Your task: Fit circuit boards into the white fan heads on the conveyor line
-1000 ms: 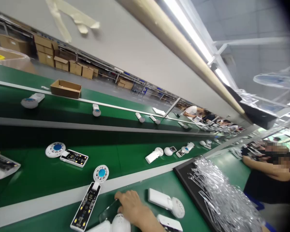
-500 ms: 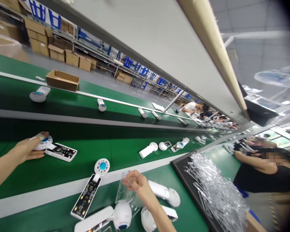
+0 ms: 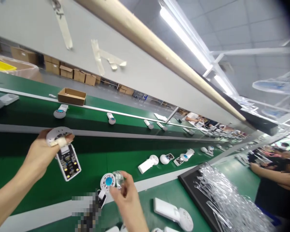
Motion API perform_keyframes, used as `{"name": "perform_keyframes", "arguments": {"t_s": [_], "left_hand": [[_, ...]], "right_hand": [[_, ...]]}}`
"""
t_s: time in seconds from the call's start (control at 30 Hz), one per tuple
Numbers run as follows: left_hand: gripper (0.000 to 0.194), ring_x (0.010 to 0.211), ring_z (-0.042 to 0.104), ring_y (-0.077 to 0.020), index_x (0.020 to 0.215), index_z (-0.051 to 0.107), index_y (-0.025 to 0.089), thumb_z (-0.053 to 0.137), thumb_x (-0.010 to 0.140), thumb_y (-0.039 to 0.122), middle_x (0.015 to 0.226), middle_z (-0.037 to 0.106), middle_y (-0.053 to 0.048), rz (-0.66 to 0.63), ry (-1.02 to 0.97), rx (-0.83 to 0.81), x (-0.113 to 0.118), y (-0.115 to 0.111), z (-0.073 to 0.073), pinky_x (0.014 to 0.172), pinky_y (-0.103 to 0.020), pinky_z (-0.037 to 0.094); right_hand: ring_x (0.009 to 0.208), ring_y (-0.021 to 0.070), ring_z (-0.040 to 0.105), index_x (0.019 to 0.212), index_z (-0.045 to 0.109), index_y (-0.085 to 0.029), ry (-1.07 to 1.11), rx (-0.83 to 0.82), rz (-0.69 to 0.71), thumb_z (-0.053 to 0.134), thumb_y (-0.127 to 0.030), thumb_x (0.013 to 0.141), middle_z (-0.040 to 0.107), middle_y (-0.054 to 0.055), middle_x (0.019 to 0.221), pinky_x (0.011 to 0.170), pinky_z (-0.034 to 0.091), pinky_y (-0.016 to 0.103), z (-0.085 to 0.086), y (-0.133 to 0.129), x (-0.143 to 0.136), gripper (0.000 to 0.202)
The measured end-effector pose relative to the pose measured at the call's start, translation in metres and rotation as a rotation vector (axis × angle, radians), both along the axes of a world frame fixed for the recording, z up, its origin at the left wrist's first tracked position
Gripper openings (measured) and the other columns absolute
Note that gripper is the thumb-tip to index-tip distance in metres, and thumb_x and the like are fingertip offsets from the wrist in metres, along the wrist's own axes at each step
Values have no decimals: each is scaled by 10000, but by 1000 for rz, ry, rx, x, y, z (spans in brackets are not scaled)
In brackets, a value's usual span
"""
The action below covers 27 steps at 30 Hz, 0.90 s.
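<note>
My left hand (image 3: 40, 154) grips a fan unit (image 3: 64, 151) lifted above the belt (image 3: 125, 158), my right hand (image 3: 125, 196) pinches a clear cover (image 3: 118, 179); I should align them squarely.

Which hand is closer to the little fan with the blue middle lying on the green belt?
Right. The right hand is right beside the fan with the blue centre, holding a clear plastic piece against it. The left hand is up to the left, gripping another fan unit.
</note>
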State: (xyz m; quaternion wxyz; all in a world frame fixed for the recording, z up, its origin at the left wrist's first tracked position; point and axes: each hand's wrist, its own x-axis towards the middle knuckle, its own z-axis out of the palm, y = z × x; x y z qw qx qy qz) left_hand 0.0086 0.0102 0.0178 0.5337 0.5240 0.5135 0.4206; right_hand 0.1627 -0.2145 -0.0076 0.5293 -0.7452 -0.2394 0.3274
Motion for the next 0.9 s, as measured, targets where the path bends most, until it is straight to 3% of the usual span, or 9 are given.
{"name": "perform_keyframes", "arguments": {"t_s": [0.07, 0.17, 0.3, 0.4, 0.5, 0.6, 0.7, 0.83, 0.9], "left_hand": [[600, 878, 586, -210, 1041, 583, 182, 760, 590, 535, 950, 632, -23, -120, -35, -52, 10, -18, 10, 736, -293, 423], [627, 952, 585, -249, 1090, 530, 223, 676, 636, 630, 1030, 633, -39, -274, -55, -186, 22, -51, 21, 780, -349, 430], [638, 998, 582, -247, 1169, 460, 275, 585, 688, 676, 1113, 599, -51, -423, -126, -337, 27, -87, 34, 816, -368, 452], [634, 982, 580, -240, 1145, 483, 279, 627, 661, 662, 1065, 616, -43, -397, -122, -319, 24, -98, 40, 784, -341, 469], [610, 934, 604, -224, 1117, 521, 268, 659, 650, 635, 1030, 640, -29, -338, -197, -325, 18, -103, 41, 746, -310, 498], [580, 960, 616, -221, 1111, 562, 257, 692, 652, 589, 1046, 661, -29, -337, -359, -374, 16, -113, 36, 757, -279, 525], [625, 1078, 594, -239, 1166, 554, 274, 713, 641, 573, 1094, 676, -27, -450, -489, -521, 19, -131, 26, 818, -273, 542], [627, 1099, 593, -277, 1112, 596, 270, 759, 581, 561, 1114, 680, -47, -490, -340, -546, 27, -154, 19, 805, -298, 560], [671, 1078, 602, -301, 1035, 633, 281, 792, 469, 603, 1128, 676, -46, -388, -272, -467, 34, -163, 20, 789, -322, 568]], "right_hand": [[898, 242, 571, 1301, 442, -300, -260, -126, 133, 618, -355, 767, 587, 47, 1026, 819, 464, 416, 16, 15, -24, 566], [1189, 357, 459, 1427, 271, -329, -539, -271, 237, 624, -373, 797, 428, 113, 1347, 974, 359, 587, 30, 30, -51, 723], [1102, 342, 519, 1440, 261, -240, -729, -285, 249, 633, -300, 817, 471, 151, 1192, 889, 451, 571, 34, 35, -65, 728], [1149, 362, 465, 1456, 228, -197, -736, -341, 266, 626, -294, 824, 451, 175, 1199, 942, 401, 589, 38, 31, -69, 753], [1262, 402, 350, 1477, 129, -273, -718, -366, 313, 564, -313, 861, 375, 182, 1344, 998, 306, 635, 44, 21, -69, 755], [1191, 371, 447, 1467, 24, -355, -604, -383, 351, 526, -273, 879, 432, 147, 1293, 936, 387, 604, 49, 5, -63, 778], [1166, 336, 470, 1456, 95, -397, -642, -293, 368, 562, -282, 873, 480, 106, 1200, 957, 389, 559, 55, -14, -54, 756], [1142, 277, 467, 1395, 287, -438, -685, -73, 411, 623, -345, 840, 484, 47, 1155, 991, 368, 501, 56, -31, -36, 656], [1091, 235, 504, 1307, 441, -353, -479, 37, 212, 504, -371, 894, 513, 42, 1127, 958, 406, 431, 48, -31, -24, 418]]}}
